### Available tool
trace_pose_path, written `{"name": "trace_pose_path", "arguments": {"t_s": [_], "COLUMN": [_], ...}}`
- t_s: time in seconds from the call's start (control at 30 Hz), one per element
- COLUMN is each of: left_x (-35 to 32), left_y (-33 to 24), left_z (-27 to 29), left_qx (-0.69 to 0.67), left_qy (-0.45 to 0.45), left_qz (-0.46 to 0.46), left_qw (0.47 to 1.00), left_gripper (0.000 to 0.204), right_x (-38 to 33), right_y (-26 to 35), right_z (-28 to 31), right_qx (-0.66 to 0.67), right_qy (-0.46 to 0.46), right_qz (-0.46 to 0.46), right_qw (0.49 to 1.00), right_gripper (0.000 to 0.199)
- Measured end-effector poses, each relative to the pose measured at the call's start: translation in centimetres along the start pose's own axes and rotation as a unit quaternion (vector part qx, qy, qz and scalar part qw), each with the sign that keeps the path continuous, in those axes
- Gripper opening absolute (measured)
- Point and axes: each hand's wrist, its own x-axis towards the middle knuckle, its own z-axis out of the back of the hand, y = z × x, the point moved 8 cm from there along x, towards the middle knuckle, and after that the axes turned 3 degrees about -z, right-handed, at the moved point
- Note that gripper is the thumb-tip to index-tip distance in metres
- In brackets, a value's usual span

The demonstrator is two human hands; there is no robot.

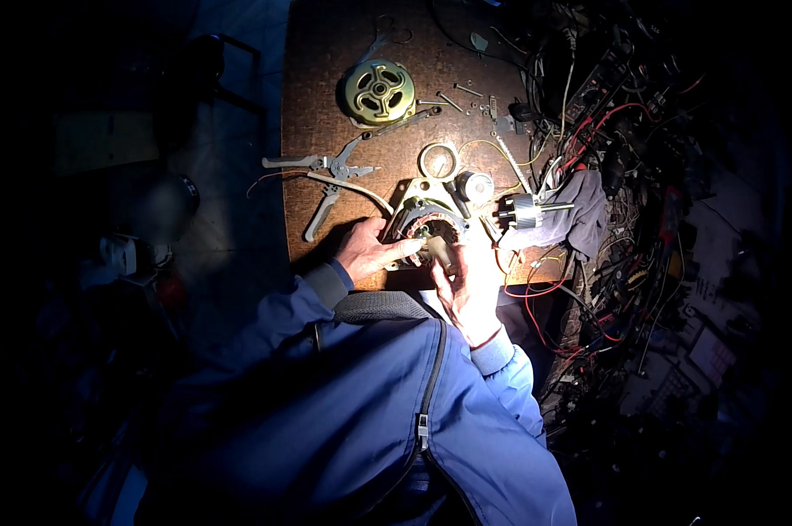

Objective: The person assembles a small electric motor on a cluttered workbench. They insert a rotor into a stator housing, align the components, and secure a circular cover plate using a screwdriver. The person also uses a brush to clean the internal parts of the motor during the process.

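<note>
A motor housing (pixel 410 191) with copper windings inside its round opening stands near the front edge of the table, under bright light. My left hand (pixel 371 252) grips its left side, the thumb reaching across the opening. My right hand (pixel 471 287) is closed on a small beige flat piece (pixel 440 252) at the opening's right side; glare washes out part of this hand, and the piece's kind is unclear. A pale sleeved cable (pixel 352 185) runs from the housing to the left. Just beyond the housing are a metal ring (pixel 439 161) and a white round spool (pixel 476 187).
Wire-stripping pliers (pixel 336 168) lie spread at left. Farther back are a gold vented cover (pixel 379 91), a wrench (pixel 402 123) and loose bolts (pixel 451 101). At right, a motor rotor (pixel 525 212) rests on a grey cloth (pixel 580 206), beside tangled wires (pixel 602 131).
</note>
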Motion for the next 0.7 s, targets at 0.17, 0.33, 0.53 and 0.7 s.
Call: {"name": "trace_pose_path", "arguments": {"t_s": [0.17, 0.33, 0.53, 0.7], "left_x": [0.1, 0.6, 0.7, 0.5], "left_y": [0.2, 1.8, 1.8, 1.6], "left_z": [0.1, 0.1, 0.1, 0.0], "left_qx": [0.007, -0.002, 0.008, -0.013], "left_qy": [-0.002, 0.005, 0.003, 0.005], "left_qz": [0.009, 0.005, -0.005, -0.004], "left_qw": [1.0, 1.0, 1.0, 1.0], "left_gripper": [0.052, 0.053, 0.052, 0.05], "right_x": [0.2, 0.2, -0.5, -0.3], "right_y": [0.0, -0.3, -1.1, -0.8], "right_z": [0.1, -0.6, -0.8, -0.9], "right_qx": [0.003, -0.016, 0.004, -0.004], "right_qy": [-0.006, 0.022, -0.007, 0.001], "right_qz": [0.003, 0.002, 0.003, 0.005], "right_qw": [1.0, 1.0, 1.0, 1.0], "right_gripper": [0.049, 0.044, 0.043, 0.041]}}
